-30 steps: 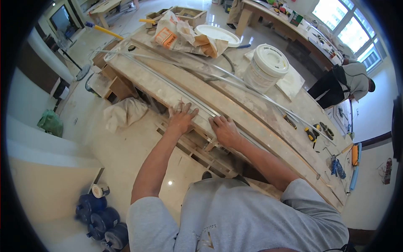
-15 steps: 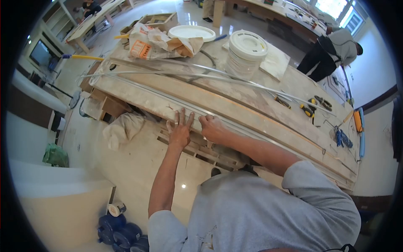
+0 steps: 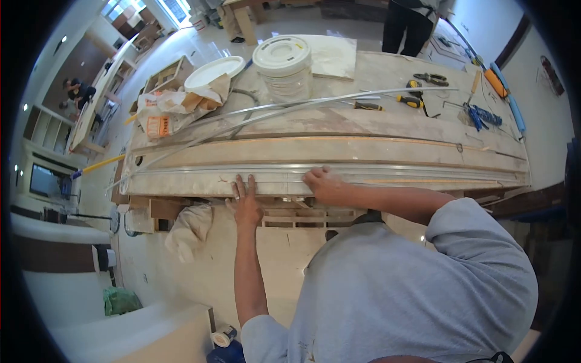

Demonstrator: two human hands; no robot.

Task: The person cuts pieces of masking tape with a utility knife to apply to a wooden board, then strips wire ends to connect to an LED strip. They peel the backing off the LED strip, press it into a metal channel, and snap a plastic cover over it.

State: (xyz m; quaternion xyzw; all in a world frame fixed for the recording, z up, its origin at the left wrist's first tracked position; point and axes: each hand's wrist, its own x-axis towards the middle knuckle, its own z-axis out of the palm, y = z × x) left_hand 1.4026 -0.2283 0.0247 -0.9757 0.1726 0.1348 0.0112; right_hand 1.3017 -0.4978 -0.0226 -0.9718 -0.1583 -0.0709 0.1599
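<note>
My left hand lies on the near edge of a long wooden board, its fingers spread and a ring on one of them. To its right, my right hand is closed at the metal strips that run lengthwise along the board; what its fingers hold, if anything, is hidden. Beyond the strips, a raised wooden bar runs parallel to them. A long thin metal strip lies slantwise across the worktable.
Farther back are a white bucket, a crumpled paper bag, a round lid, pliers and a blue tool. A person stands behind the table. Cloth hangs below the near edge.
The view has turned, so the board now runs nearly level across it. My left hand stays spread at the near edge, and my right hand stays closed at the strips.
</note>
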